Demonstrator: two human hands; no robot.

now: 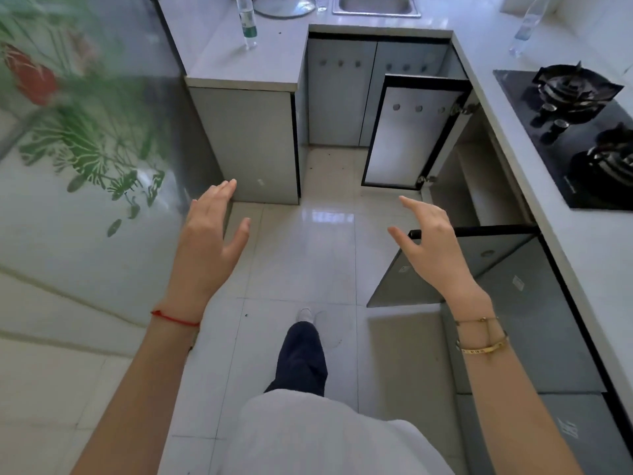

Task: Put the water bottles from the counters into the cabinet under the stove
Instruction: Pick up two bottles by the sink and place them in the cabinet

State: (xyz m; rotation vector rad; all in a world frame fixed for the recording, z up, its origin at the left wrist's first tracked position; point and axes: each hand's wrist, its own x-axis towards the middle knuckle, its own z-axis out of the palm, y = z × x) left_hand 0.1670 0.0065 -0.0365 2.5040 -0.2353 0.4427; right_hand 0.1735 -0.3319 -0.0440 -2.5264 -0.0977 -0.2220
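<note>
- Water bottles: two stand on the counters. The first water bottle (247, 22) is at the upper middle of the frame, clear plastic with a white and green label, upright on the left counter (239, 60), its top cut off by the frame edge.
- The second water bottle (524, 29) is at the upper right, clear with a pale bluish label, standing on the right counter (486, 46) just beyond the stove (579, 132); the wide lens makes it look tilted.
- The stove, black glass, shows two burners and two knobs at the right edge.
- Under the stove, two cabinet doors are swung open: one cabinet door (407, 138) in the middle right, light with a black frame, and a darker cabinet door (455, 269) lower down. The cabinet (479, 173) inside looks bare where I can see it.
- The left hand (209, 234) is spread open with nothing in it, lower left of centre, over the floor (308, 252).
- The right hand (431, 241) is also open and empty, fingers loosely curved, in front of the darker door's top edge.
- One sink (376, 5) and one glass lid (284, 5) sit at the top edge.
</note>
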